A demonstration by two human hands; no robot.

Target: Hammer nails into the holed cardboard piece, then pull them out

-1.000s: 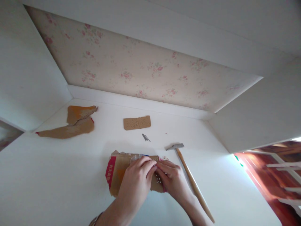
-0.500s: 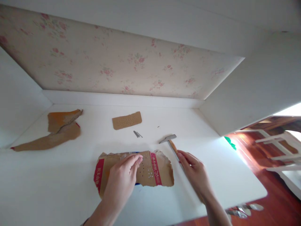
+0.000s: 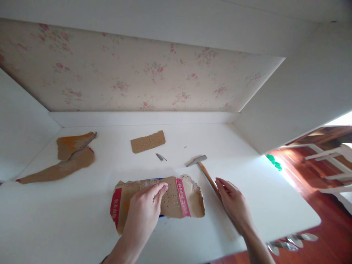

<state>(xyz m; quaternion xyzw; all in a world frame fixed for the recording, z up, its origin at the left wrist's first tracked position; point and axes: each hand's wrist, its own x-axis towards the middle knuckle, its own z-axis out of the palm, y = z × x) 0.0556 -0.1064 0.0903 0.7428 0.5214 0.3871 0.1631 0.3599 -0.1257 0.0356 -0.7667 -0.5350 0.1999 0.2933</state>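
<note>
My left hand (image 3: 145, 209) lies flat, fingers together, pressing on a torn brown cardboard piece (image 3: 189, 200) with red stripes and several small punched holes. My right hand (image 3: 233, 203) rests on the wooden handle of a hammer (image 3: 203, 168), its fingers stretched along the handle and covering the lower part. The hammer's metal head points toward the back of the white table (image 3: 82, 220). A few nails (image 3: 161, 157) lie just beyond the cardboard.
A small perforated cardboard strip (image 3: 147, 141) lies near the back edge. Torn cardboard scraps (image 3: 66, 161) sit at the far left. White panels and floral wallpaper (image 3: 137, 77) enclose the table. The table's right edge drops to a wooden floor (image 3: 330, 223), with spoons (image 3: 291, 244) below.
My right hand left the cardboard and moved right onto the hammer handle. My left hand stayed pressing on the cardboard, which now shows its holes and second red stripe.
</note>
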